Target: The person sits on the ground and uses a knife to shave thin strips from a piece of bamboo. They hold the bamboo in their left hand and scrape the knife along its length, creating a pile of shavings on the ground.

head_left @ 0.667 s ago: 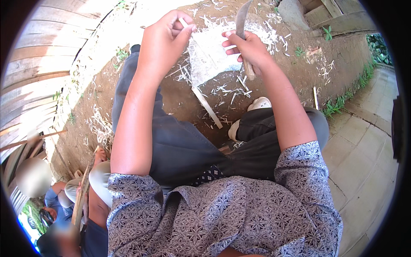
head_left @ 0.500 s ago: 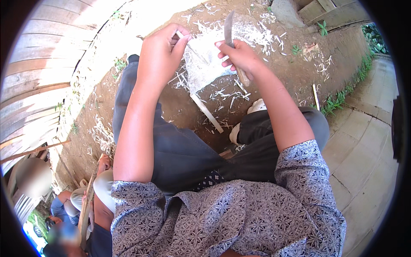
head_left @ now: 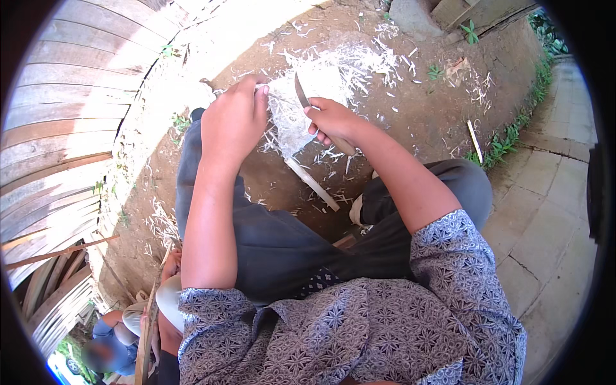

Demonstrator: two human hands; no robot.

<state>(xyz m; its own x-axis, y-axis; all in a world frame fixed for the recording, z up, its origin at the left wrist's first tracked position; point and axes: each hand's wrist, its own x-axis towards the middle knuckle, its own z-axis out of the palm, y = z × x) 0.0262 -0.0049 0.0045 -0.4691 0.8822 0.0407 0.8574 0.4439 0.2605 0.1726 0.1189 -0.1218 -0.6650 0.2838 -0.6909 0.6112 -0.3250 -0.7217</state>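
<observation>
The curved-blade knife [head_left: 301, 92] is at upper centre of the frame: its grey blade tapers to a tip at the top, and its brown handle slants down to the right. The thin strip [head_left: 282, 99], pale and narrow, lies left of the blade and slopes toward it; you cannot tell whether the two touch. Your left hand [head_left: 232, 119], left of centre, pinches the strip between thumb and fingers, back of the hand uppermost. Your right hand [head_left: 333, 123] wraps the handle, thumb along the knife, forearm angled in from lower right. Below both hands lie a whitish sheet [head_left: 296, 131] and scattered shavings [head_left: 359, 64].
</observation>
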